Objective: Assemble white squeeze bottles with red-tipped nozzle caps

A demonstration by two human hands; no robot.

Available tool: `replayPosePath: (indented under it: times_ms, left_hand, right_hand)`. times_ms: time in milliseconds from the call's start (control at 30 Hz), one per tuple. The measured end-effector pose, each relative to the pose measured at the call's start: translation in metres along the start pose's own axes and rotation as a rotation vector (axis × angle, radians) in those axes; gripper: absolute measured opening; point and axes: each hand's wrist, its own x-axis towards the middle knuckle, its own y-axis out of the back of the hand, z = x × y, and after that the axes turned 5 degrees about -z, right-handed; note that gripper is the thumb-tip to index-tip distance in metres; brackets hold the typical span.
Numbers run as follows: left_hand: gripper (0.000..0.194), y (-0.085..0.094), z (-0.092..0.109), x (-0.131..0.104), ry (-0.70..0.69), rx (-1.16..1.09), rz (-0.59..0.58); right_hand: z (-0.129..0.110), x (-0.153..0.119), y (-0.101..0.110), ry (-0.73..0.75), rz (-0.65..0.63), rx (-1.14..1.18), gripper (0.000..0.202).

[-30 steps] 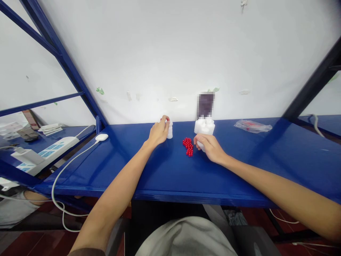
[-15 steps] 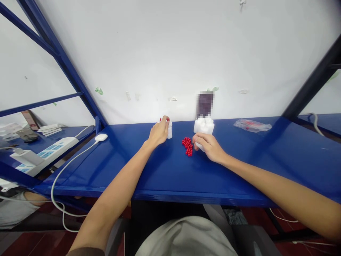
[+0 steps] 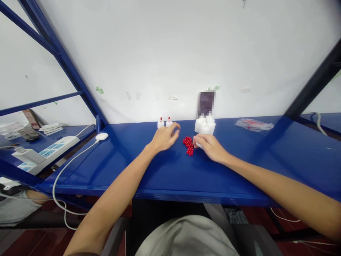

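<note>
Two white bottles with red-tipped nozzle tops (image 3: 161, 124) stand upright near the wall. Just in front of them is my left hand (image 3: 164, 138), its fingers curved and apart with nothing between them. My right hand (image 3: 210, 145) is wrapped round a small white bottle (image 3: 199, 145), mostly hidden by the fingers. Close to its fingertips lies a cluster of small red caps (image 3: 188, 144) on the blue tabletop (image 3: 170, 174). Behind my right hand several white bottles (image 3: 205, 126) stand grouped together.
A clear plastic bag with something red inside (image 3: 254, 124) lies at the back right. To the left are a white puck-shaped device (image 3: 101, 137) with a cable and a power strip (image 3: 50, 153). Blue frame posts (image 3: 71, 78) rise at both sides. A blurred dark panel (image 3: 206, 104) leans by the wall.
My left hand has let go of a white bottle by the wall and moved right and toward me, uncovering two red-tipped bottles. My right hand stays about in place, still holding its bottle.
</note>
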Motion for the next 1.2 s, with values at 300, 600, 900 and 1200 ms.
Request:
replayPosePath:
  times_ms: [300, 600, 900, 1200]
  left_hand:
    - [0.024, -0.016, 0.009, -0.005, -0.116, 0.049, -0.212]
    - [0.016, -0.017, 0.011, -0.005, -0.109, -0.012, -0.236]
    - [0.02, -0.014, 0.044, -0.01, -0.184, -0.628, -0.045]
    - [0.014, -0.023, 0.051, -0.016, -0.245, -0.723, -0.12]
  right_hand:
    - [0.002, -0.001, 0.0, -0.007, -0.023, 0.083, 0.039]
    - [0.0, 0.001, 0.0, -0.043, 0.003, 0.157, 0.045]
    - [0.001, 0.0, -0.001, 0.03, -0.018, 0.219, 0.049]
    - [0.001, -0.002, -0.001, 0.06, -0.086, 0.073, 0.046]
